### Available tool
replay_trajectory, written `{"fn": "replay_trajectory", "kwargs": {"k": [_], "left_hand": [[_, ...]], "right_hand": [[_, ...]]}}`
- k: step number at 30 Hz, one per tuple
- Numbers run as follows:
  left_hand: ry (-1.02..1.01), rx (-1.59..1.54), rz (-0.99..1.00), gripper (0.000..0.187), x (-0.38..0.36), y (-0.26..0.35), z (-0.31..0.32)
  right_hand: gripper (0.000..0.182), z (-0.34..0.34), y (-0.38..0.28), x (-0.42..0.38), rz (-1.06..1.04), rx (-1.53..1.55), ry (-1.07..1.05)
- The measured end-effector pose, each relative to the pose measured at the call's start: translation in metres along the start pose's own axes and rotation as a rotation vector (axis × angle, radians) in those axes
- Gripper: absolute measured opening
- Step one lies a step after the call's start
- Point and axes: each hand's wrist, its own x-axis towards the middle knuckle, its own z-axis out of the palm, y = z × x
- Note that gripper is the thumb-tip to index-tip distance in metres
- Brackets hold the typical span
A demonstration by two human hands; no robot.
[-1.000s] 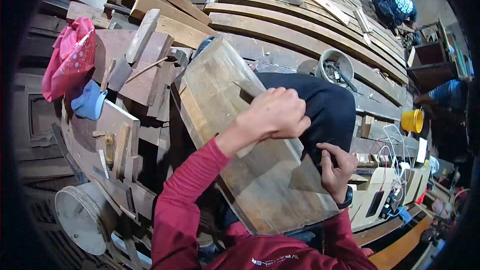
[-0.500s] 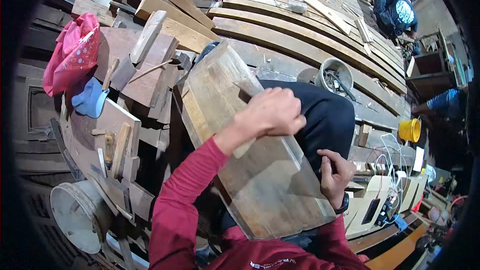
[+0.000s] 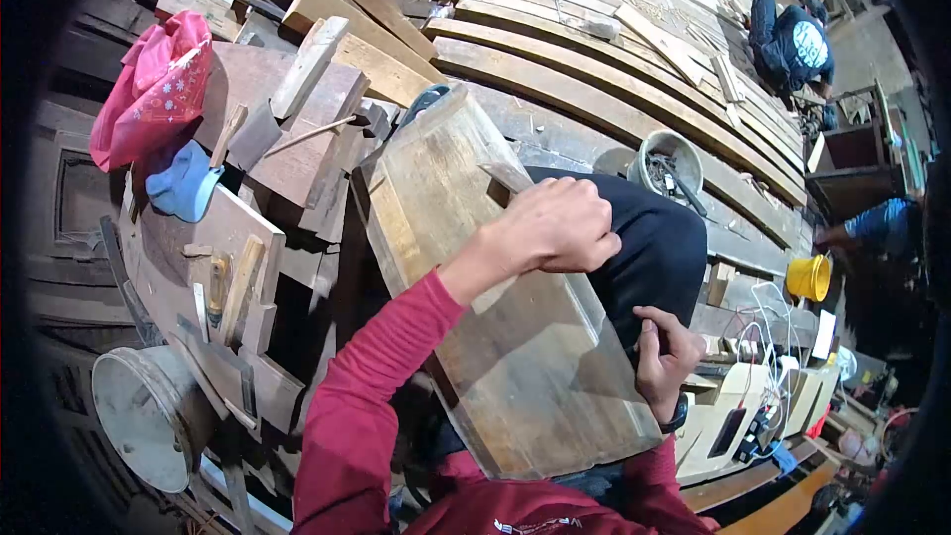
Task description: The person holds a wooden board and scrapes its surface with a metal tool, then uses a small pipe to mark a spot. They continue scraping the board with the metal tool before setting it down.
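Note:
A wooden board [image 3: 525, 367] lies slanted across my lap, its surface partly pale and partly darker brown. My left hand [image 3: 557, 223] makes a fist over the board, wrapped around a thin flat blade [image 3: 505, 176]. One end of the blade sticks out beyond the knuckles on the upper left; my fingers hide the rest. My right hand [image 3: 670, 362], with a dark watch at the wrist, rests beside the board's right edge near my knee. Its fingers are curled, the thumb is close to the index finger, and nothing shows between them.
To the left are stacked wood pieces, a chisel [image 3: 217, 287], a pink bag [image 3: 157, 89], a blue cloth [image 3: 184, 181] and a white bucket [image 3: 149, 421]. A grey bucket [image 3: 649, 154] stands beyond my knee. A yellow bucket [image 3: 808, 277], cables and a phone [image 3: 727, 432] lie right. Another person [image 3: 792, 45] crouches far off.
My left hand has shifted slightly to the right with the blade. My right hand and the board keep nearly the same place, while the whole view has tilted a little.

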Motion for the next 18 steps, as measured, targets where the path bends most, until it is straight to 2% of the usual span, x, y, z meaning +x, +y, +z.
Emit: {"fn": "replay_trajectory", "kwargs": {"k": [2,3,4,6,7,10,11,12,14,16,18], "left_hand": [[-0.039,0.076,0.021,0.039,0.008,-0.018,0.006],[0.189,0.083,-0.007,0.035,0.007,-0.030,0.011],[0.206,0.105,-0.042,0.037,0.011,-0.043,0.011],[0.333,0.111,0.112,0.038,0.008,-0.045,0.022],[0.123,0.113,-0.005,0.039,0.007,-0.026,0.009],[0.187,0.093,0.008,0.040,0.006,-0.028,0.010],[0.103,0.077,-0.010,0.039,0.013,-0.044,0.006],[0.165,0.094,-0.027,0.038,0.012,-0.055,0.001],[0.219,0.097,0.016,0.038,0.016,-0.058,0.005],[0.138,0.074,0.037,0.038,0.008,-0.037,-0.005],[0.178,0.094,0.040,0.038,0.008,-0.049,0.002]], "right_hand": [[0.016,0.002,0.000,0.000,0.000,0.006,0.009],[0.016,0.002,0.001,0.000,-0.044,-0.029,0.020],[0.016,0.002,0.001,-0.001,-0.038,-0.028,0.014],[0.016,0.000,0.002,-0.001,-0.041,-0.024,0.016],[0.015,-0.001,0.004,-0.003,0.006,-0.036,-0.007],[0.015,0.002,0.001,-0.001,-0.008,-0.009,0.013],[0.015,0.001,-0.003,0.001,-0.042,-0.040,0.010],[0.015,0.001,-0.001,-0.001,-0.028,-0.019,0.009],[0.015,0.002,0.004,-0.003,-0.009,0.022,0.017],[0.016,0.000,0.002,0.000,-0.017,0.008,0.001],[0.016,0.001,0.000,0.000,-0.011,0.017,0.003]]}}
